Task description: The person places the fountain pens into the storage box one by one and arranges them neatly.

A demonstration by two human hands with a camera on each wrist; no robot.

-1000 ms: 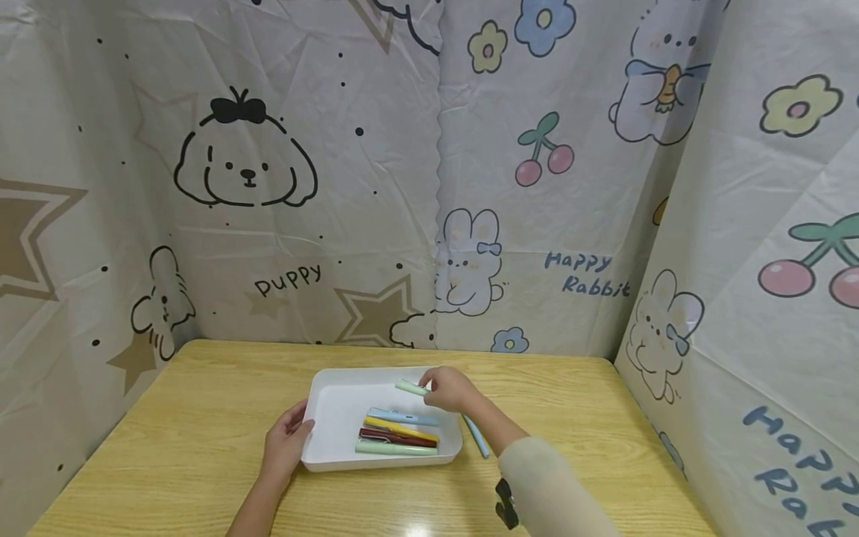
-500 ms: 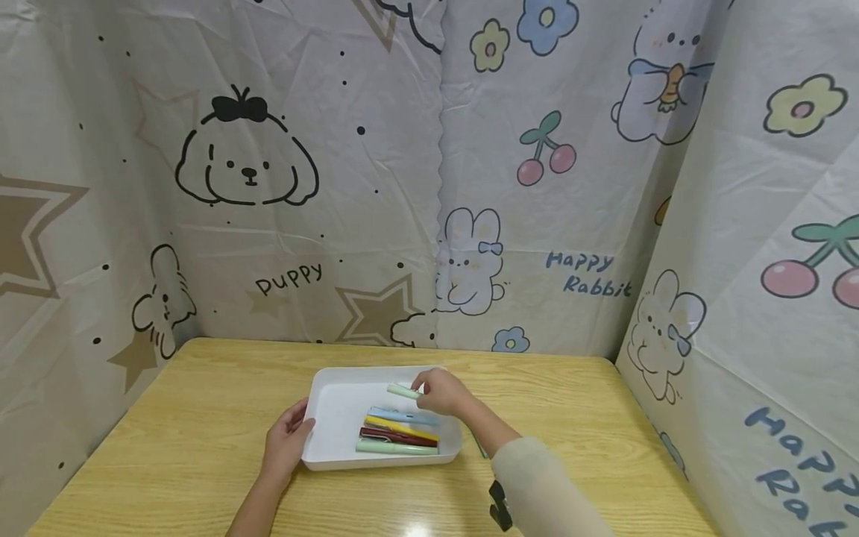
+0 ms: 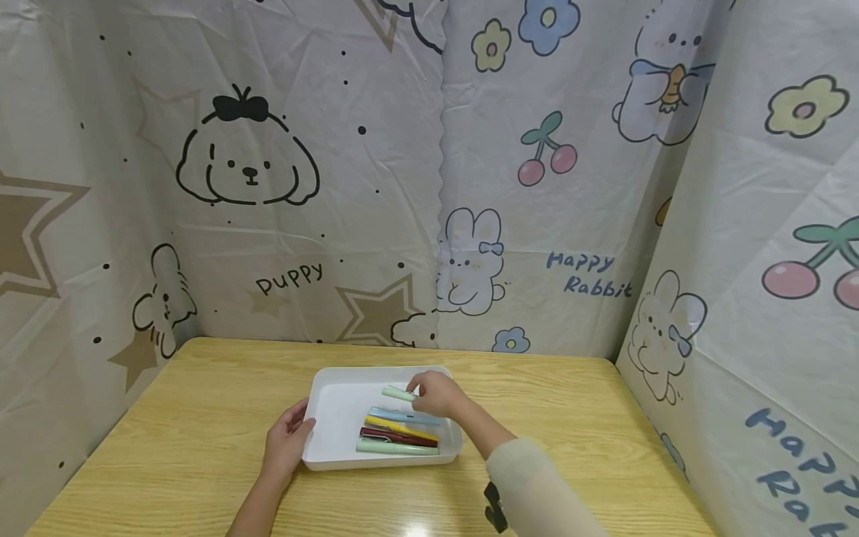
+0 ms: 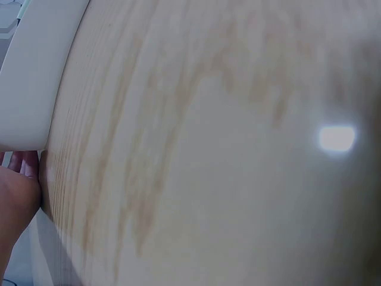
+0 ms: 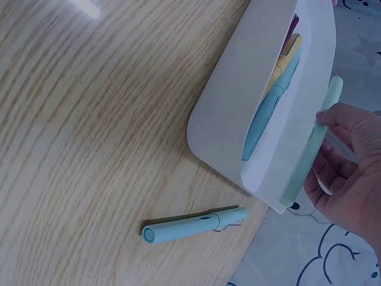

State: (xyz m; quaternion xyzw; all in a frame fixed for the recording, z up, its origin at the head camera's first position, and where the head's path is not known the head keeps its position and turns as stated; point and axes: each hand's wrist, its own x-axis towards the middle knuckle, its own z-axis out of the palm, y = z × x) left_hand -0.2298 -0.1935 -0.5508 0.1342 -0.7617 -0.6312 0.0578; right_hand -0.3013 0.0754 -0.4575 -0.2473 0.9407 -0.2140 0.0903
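Note:
A light green pen (image 5: 312, 149) is pinched between the thumb and fingers of my right hand (image 3: 438, 394), over the back right part of a white tray (image 3: 329, 418). Inside the tray lie a light blue pen (image 3: 406, 416), a yellow pen (image 3: 401, 429), a dark red pen (image 3: 397, 437) and another green pen (image 3: 396, 447), side by side near the front. My left hand (image 3: 287, 440) holds the tray's left side, thumb at the rim. The left wrist view catches only part of this hand (image 4: 18, 190) by the tray's corner.
Another light blue pen (image 5: 193, 226) lies on the wooden table (image 3: 221, 418), just outside the tray's right end; my right arm hides it in the head view. Printed cloth (image 3: 376, 224) hangs behind the table and at both sides.
My right hand has moved a little left and down with the green pen, further over the tray. The left hand and the tray have stayed in place.

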